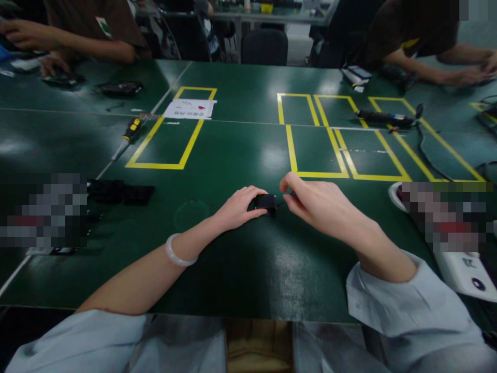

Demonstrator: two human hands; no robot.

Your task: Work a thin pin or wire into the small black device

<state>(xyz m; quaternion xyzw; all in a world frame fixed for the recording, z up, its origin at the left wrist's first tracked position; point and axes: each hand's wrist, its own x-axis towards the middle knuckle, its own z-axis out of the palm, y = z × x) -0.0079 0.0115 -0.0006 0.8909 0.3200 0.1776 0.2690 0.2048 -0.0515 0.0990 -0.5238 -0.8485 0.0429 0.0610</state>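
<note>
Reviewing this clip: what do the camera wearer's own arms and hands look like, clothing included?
The left hand and right hand are gloveless. Both arms have pale blue-grey sleeves: the left sleeve and right sleeve leave the forearms bare, the right ending in a loose cuff. A whitish, rounded bangle circles the left forearm near the wrist.
</note>
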